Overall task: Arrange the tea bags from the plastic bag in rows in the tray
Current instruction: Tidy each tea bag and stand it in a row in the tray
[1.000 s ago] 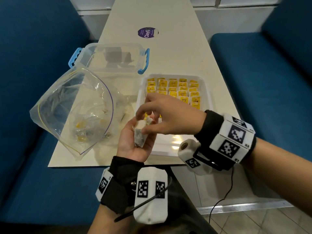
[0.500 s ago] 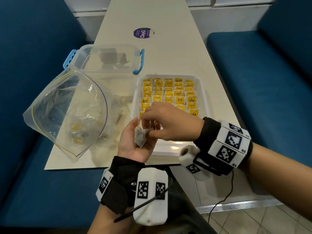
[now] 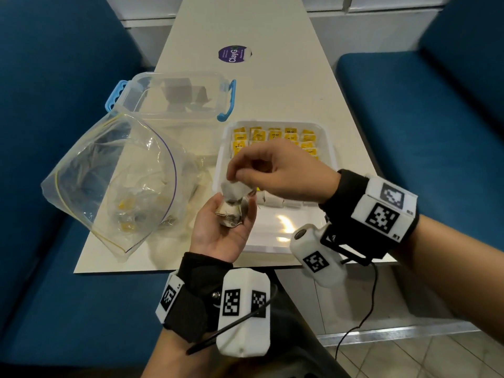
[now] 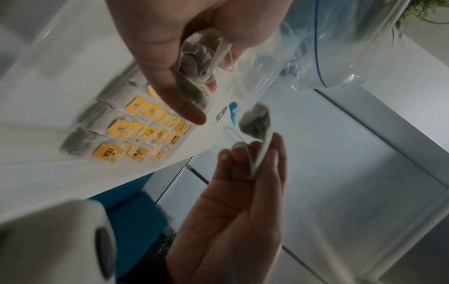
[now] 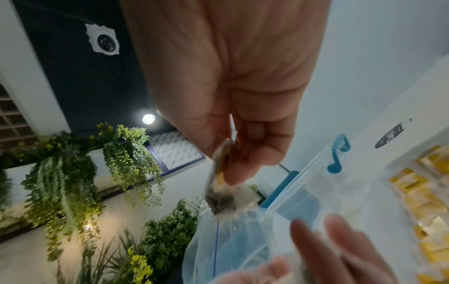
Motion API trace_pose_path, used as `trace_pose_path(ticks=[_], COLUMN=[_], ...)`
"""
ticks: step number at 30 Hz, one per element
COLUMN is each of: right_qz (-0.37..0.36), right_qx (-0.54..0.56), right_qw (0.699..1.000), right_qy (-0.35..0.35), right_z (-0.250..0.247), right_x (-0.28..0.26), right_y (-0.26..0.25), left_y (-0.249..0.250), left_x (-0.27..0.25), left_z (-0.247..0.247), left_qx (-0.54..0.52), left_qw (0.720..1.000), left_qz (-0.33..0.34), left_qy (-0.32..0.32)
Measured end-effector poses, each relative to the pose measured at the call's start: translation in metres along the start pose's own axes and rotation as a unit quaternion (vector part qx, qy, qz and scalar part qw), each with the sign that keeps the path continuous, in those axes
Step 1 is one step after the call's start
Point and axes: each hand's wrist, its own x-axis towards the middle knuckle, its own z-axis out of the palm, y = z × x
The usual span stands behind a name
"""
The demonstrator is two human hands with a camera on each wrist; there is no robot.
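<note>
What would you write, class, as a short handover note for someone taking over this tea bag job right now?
Right hand pinches one tea bag, lifted just above the left palm.
Left hand, palm up, cups a few more tea bags.
Tray: far rows filled with yellow-tagged bags; the near part bare.
Plastic bag, left of the tray, holds a few bags.
Left: place the held ones in rows, then empty the bag.

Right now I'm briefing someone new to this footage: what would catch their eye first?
Probably the two hands meeting above the table's near edge: the right hand pinches a tea bag over the left hand, which cups more bags. Behind them, the white tray shows rows of yellow tags, and a crumpled clear plastic bag lies to its left.
</note>
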Motion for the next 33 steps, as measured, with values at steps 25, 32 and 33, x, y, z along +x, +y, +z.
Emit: trace_pose_path(ticks=[25, 32, 33], right_qz=[0.242, 0.289, 0.293], right_qx=[-0.102, -0.158, -0.158], right_qw=[0.959, 0.93, 0.928], right_qy=[-0.109, -0.167, -0.167], right_z=[-0.002, 0.023, 0.024], right_x=[0.041, 0.052, 0.053], right_y=[0.058, 0.077, 0.078], left_y=[0.025, 0.028, 0.029], left_x=[-0.004, -0.003, -0.003], left_z=[-0.02, -0.022, -0.022], left_qx=[-0.062, -0.066, -0.066], left_qw=[0.997, 0.996, 0.996], left_qz=[0.044, 0.059, 0.061], left_qy=[0.022, 0.017, 0.016])
